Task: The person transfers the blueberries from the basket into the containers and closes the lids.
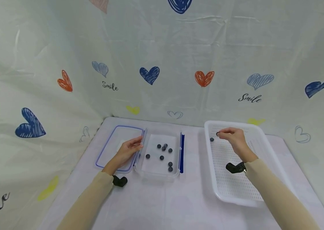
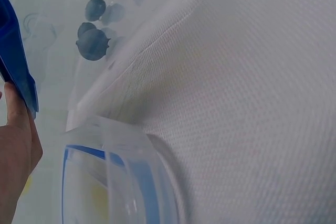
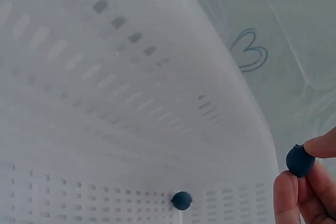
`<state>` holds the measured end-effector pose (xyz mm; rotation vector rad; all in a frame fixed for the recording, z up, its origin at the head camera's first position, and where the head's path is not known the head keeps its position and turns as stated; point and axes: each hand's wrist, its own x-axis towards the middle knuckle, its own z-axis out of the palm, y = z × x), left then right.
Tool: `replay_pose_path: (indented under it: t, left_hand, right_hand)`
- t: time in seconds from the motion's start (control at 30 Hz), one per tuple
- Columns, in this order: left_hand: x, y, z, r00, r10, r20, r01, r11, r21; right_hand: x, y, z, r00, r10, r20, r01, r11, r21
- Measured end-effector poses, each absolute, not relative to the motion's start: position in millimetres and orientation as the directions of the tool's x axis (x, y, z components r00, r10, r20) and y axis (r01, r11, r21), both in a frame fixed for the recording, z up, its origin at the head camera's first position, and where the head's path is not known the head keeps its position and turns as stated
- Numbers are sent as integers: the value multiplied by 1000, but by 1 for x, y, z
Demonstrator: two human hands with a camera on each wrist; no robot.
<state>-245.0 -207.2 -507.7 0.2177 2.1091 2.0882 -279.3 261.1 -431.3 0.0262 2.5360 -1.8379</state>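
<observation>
My right hand [image 1: 236, 142] pinches a blueberry [image 3: 300, 161] between thumb and fingers, over the far left part of a white perforated basket [image 1: 212, 179]. One more blueberry [image 3: 182, 201] lies inside the basket, just below that hand. At the left side of a clear plastic container [image 1: 150, 171], my left hand [image 1: 128, 151] grips the edge, with fingertips at its blue latch flap [image 2: 17, 59]. Several dark blueberries [image 1: 162, 157] lie scattered on the container's floor.
A clear lid with a blue rim [image 1: 116, 126] lies to the container's left, partly under my left hand. Another blue latch flap [image 1: 182, 153] hangs out on its right side. A white cloth covers the table [image 1: 190, 198], and a heart-printed curtain [image 1: 179, 44] stands behind it.
</observation>
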Motion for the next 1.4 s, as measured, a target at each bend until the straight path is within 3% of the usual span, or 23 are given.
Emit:
replay_pose_path:
  t: [0.6, 1.0, 1.4]
  left_hand:
    - [-248, -206, -507, -978, 209, -12, -10, 11, 1000]
    - [-248, -207, -512, -980, 200, -10, -9, 3, 1000]
    - [-245, -205, -509, -981, 195, -10, -12, -8, 1000]
  right_hand:
    - [-264, 211, -391, -995, -95, 35, -49, 150, -987]
    - [-266, 166, -399, -972, -234, 1, -50, 205, -977]
    - [-261, 125, -406, -961, -276, -16, -47, 221, -974]
